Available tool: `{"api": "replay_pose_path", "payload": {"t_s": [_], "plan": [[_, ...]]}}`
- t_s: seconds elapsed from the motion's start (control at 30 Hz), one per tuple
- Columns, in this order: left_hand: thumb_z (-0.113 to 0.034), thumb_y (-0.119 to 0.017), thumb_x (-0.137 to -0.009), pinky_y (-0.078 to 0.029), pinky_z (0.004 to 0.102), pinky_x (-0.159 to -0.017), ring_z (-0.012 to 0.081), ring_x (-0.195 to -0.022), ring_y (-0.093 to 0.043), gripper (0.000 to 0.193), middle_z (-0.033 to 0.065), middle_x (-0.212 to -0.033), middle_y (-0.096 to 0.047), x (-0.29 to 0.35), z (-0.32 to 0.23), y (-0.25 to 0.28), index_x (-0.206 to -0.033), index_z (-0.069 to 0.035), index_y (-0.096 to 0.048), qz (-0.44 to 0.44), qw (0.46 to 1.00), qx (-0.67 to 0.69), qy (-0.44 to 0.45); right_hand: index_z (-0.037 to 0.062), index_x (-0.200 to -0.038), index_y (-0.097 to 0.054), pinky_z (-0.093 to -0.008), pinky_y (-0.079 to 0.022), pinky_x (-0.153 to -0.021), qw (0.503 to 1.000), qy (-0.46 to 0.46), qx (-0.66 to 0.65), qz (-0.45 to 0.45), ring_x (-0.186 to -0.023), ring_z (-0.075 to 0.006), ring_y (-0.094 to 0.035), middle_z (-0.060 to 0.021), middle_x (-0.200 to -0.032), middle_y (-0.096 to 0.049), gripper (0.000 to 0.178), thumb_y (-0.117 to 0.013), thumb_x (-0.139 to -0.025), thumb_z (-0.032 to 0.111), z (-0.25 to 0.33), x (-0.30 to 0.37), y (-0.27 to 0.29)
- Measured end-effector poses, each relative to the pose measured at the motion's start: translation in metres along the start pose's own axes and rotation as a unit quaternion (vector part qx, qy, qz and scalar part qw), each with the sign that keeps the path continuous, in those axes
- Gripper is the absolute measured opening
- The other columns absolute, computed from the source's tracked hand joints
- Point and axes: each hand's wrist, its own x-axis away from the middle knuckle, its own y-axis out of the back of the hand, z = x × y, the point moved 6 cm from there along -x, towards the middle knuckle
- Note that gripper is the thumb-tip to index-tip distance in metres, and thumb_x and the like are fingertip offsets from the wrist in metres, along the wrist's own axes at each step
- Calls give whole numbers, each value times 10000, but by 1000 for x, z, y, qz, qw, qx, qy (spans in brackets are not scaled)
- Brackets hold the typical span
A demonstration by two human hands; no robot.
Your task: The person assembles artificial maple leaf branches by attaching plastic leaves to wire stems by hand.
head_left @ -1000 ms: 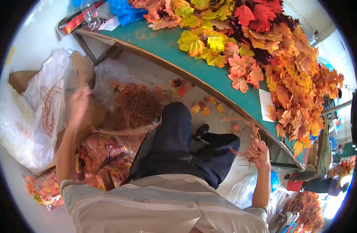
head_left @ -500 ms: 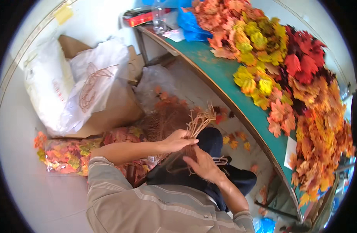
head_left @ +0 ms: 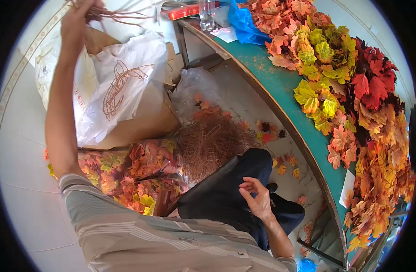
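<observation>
My left arm reaches far out to the upper left. There my left hand (head_left: 77,17) is closed on a bundle of thin brown stems (head_left: 115,16), whose ends fan out to the right; part of the bundle is cut off by the picture's edge. My right hand (head_left: 257,198) hovers over my thigh with its fingers apart and slightly curled, holding nothing. By my knee lies a tangled heap of brown stems (head_left: 210,143). A loose coil of the same stems (head_left: 119,88) rests on a white plastic bag (head_left: 142,54), below my left hand.
A cardboard box (head_left: 146,124) stands under the white bags at left. Clear bags of artificial maple leaves (head_left: 149,158) lie beside me. The green table (head_left: 280,97) curves along the right, bearing heaped orange leaves (head_left: 382,172), red leaves (head_left: 375,75), a blue bag (head_left: 246,25) and a clear bottle (head_left: 207,16).
My left hand has swung from above my lap to the upper left, carrying the stem bundle. My right hand has parted from the bundle and stays near my thigh.
</observation>
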Motion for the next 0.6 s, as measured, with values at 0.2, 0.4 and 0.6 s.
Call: {"api": "replay_pose_path", "payload": {"t_s": [0.2,0.4,0.6], "plan": [[-420,-506,-914,-488,424,-693,334,-761,-654,466,179,-741,-664,-21,188,93,-871,22,-646,72,849,-522,-38,-18,-1159,-573,-267,-512,-742,997,-82,-13,2,-838,-140,-647,-90,-897,-680,347,-672,-838,68,-49,20,-7],[-437,-696,-740,-444,476,-921,406,-1098,-560,602,272,-1147,-597,167,375,112,-1122,19,-605,271,695,-642,176,-12,-1143,-586,-206,-460,-701,988,-151,-42,7,-769,-60,-575,-29,-866,-649,316,-672,-858,94,-69,30,2],[-675,-581,-766,-439,548,-897,391,-1094,-560,801,199,-1188,-566,124,309,146,-1243,-43,-462,-14,606,-769,203,-7,-1130,-597,-210,-464,-705,983,-177,-57,2,-785,-67,-587,-40,-869,-656,300,-672,-854,86,-71,20,7]]}}
